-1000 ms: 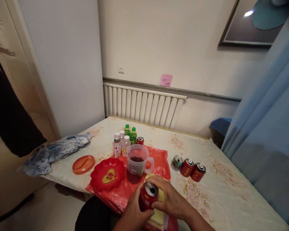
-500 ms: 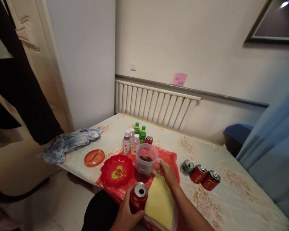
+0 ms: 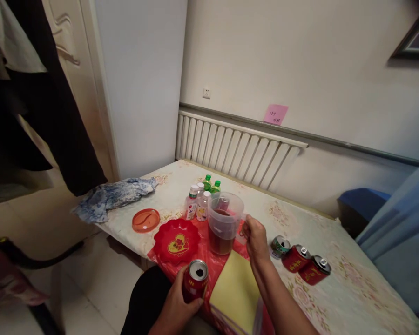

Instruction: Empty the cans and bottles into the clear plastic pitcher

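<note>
My left hand (image 3: 179,302) is wrapped round an opened red can (image 3: 195,282), upright near the table's front edge. By its handle, my right hand (image 3: 255,236) grips a clear plastic jug (image 3: 225,228) partly filled with brown liquid. A red scalloped plate (image 3: 177,241) lies left of the jug on a red plastic sheet (image 3: 214,263). In front of the jug is a yellow pad (image 3: 238,292). Behind the plate stand bottles with white caps (image 3: 191,204) and bottles with green caps (image 3: 215,187). Another red can shows through the jug.
On the right of the flowered table (image 3: 338,251) are a green can (image 3: 279,246) and two red cans (image 3: 296,258). An orange lid (image 3: 145,220) and a blue-white cloth (image 3: 117,197) lie on the left. A radiator (image 3: 233,150) stands behind.
The jug has been raised and shifted slightly right in my right hand. The left hand keeps the can. The camera view has turned a little to the left.
</note>
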Demonstrator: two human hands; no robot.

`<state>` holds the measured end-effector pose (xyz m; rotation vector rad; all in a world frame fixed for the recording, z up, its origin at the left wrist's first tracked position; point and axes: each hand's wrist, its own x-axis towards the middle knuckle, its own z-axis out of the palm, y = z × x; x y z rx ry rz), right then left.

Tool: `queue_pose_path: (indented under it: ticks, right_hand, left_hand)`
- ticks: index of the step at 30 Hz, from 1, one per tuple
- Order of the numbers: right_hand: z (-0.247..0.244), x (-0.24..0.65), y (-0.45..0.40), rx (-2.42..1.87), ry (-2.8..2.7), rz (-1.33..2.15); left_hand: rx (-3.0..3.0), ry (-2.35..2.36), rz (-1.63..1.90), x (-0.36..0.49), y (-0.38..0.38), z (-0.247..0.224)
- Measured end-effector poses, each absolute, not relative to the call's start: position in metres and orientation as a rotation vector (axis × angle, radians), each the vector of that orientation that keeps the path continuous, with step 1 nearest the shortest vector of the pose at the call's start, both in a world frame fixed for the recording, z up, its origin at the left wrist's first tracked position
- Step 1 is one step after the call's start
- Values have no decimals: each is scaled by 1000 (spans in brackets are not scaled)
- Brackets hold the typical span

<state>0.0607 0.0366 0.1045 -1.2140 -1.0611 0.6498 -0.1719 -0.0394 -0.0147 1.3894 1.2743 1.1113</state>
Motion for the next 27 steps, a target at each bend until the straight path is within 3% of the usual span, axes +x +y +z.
queue_pose_path:
  ticks: [8, 17, 27]
  right_hand:
    - [153, 97, -17, -1283, -1036, 711]
    - [162, 129, -76, -1555, -1255, 748]
    - [160, 134, -79, -1646, -1388, 870]
  left_hand:
    - [1424, 1219, 1141, -162, -37, 10]
    - [1465, 1149, 1159, -145, -30, 12]
    - [1510, 1133, 1167, -139, -19, 13]
